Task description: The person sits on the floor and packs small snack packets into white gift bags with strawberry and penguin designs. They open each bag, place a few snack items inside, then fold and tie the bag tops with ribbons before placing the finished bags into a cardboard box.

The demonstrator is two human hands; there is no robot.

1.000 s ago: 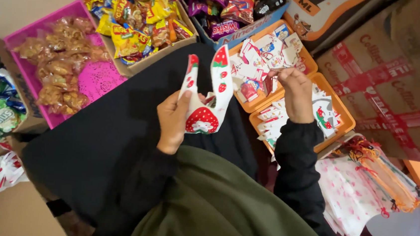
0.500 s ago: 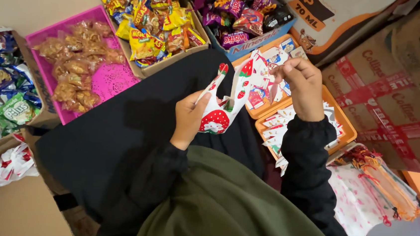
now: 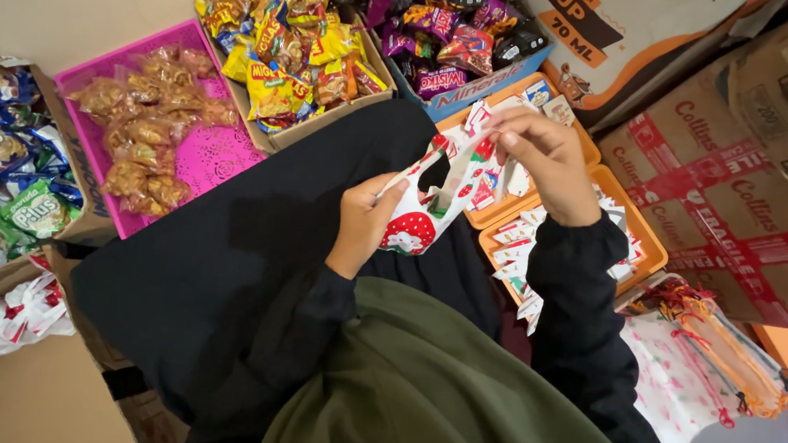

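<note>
Here the left hand holds a small strawberry-print bag above the black cloth on the person's lap, near the middle of the scene. The bag is white, with a large red strawberry on its lower front and smaller red berries with green tops scattered up its sides; its two handle loops rise toward the far right, and its mouth gapes open between them. The left fingers are closed on the bag's lower left side, thumb laid across the front edge. The right hand meets the bag's top, its fingers pinched shut on the right handle; whether they also hold a small item there, I cannot tell. Just to the right of the bag lie two orange trays filled with small white and red packets. Farther off stand a cardboard box of yellow snack packs and a blue box of purple snack packs. To the left sits a pink tray of clear bags with brown snacks. At the near right lies a stack of drawstring pouches.
</note>
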